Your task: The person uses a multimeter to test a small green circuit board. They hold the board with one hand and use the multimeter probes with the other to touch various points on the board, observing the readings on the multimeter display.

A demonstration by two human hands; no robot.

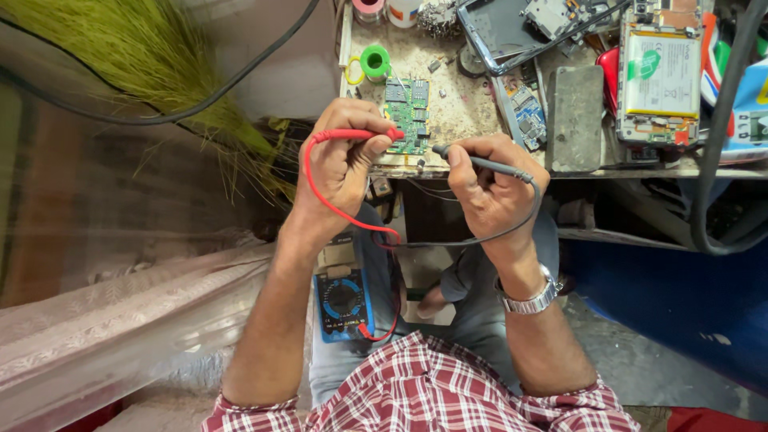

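Observation:
My left hand (342,156) grips a red test probe (356,134), its tip touching the lower part of a green circuit board (409,112) that lies on the bench. My right hand (488,186) grips a black test probe (480,163), its tip pointing left at the board's lower right corner. The red lead (340,210) and black lead (480,238) loop down to a blue and black multimeter (342,302) resting on my left thigh. I wear a metal wristwatch (531,299) on the right wrist.
The worn workbench (468,104) holds a green solder spool (374,61), an opened phone with its battery (661,74), a grey block (575,117), phone frames and small boards. A grass broom (152,64) and a black cable lie at the left. A thick black cable (716,144) hangs at the right.

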